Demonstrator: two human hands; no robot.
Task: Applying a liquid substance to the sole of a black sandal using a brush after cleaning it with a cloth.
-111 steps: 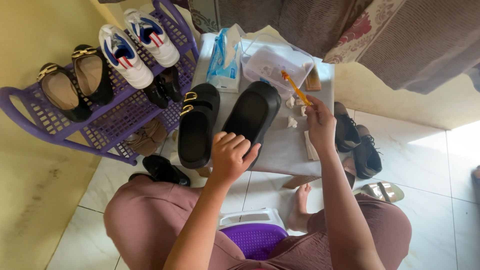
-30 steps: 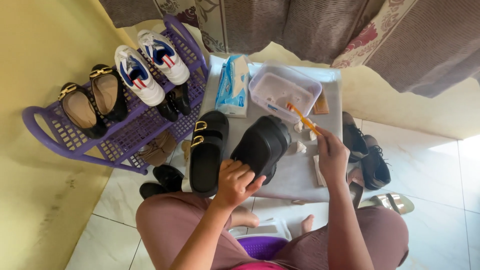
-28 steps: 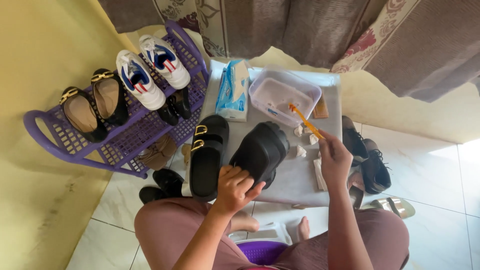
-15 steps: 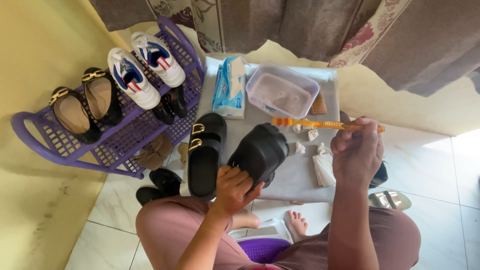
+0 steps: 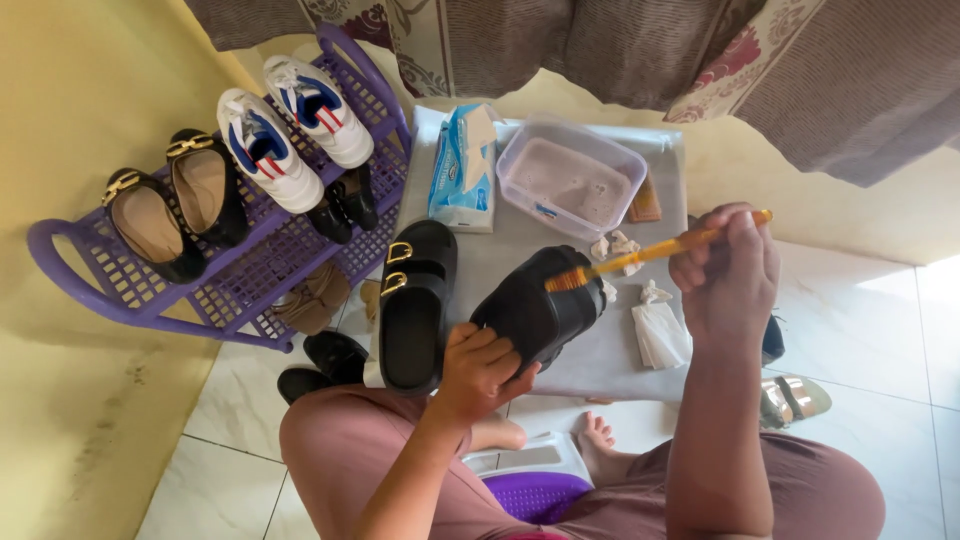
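Left hand (image 5: 483,368) grips sandal (image 5: 540,305), right hand (image 5: 725,270) pinches brush (image 5: 655,250). Risk: hard scrubbing tips sandal, splatter hits tub (image 5: 570,180).

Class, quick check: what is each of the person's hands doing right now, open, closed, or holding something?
Left hand: closed on the black sandal, gripping one end of it.
Right hand: closed on the orange toothbrush, bristles at the sandal.

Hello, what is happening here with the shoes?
A seated person is brushing a black sandal. The left hand holds it tilted over a grey mat, and the right hand puts an orange toothbrush to its top. The other sandal lies beside it. A tub and wipes sit behind.
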